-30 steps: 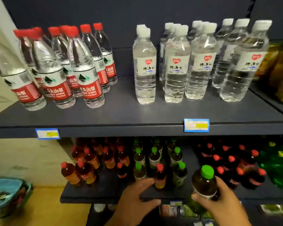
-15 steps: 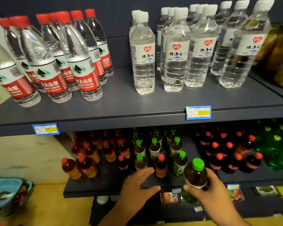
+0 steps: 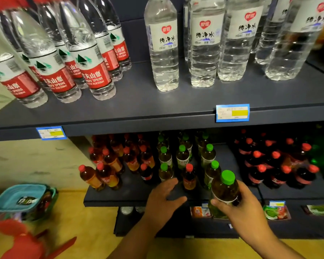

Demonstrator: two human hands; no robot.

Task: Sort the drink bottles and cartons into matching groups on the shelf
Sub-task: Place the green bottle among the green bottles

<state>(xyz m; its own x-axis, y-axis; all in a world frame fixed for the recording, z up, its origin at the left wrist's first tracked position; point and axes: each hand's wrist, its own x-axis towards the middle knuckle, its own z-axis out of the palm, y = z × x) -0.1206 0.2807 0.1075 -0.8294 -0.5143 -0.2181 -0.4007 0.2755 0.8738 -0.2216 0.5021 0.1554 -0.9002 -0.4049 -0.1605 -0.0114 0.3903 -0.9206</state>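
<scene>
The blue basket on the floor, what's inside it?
The blue basket holds a small dark packet near the top. Whatever lies deeper is hidden by its rim.

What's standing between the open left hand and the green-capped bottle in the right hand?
Head view: one red-capped bottle stands on the lower shelf between the left hand and the green-capped bottle.

I am seeing the right hand (image 3: 245, 208) holding a green-capped bottle (image 3: 225, 191) at the front edge of the lower shelf (image 3: 123, 195). The left hand (image 3: 162, 200) is spreading open, empty, over that edge, near a red-capped bottle (image 3: 189, 177) among the green caps.
</scene>
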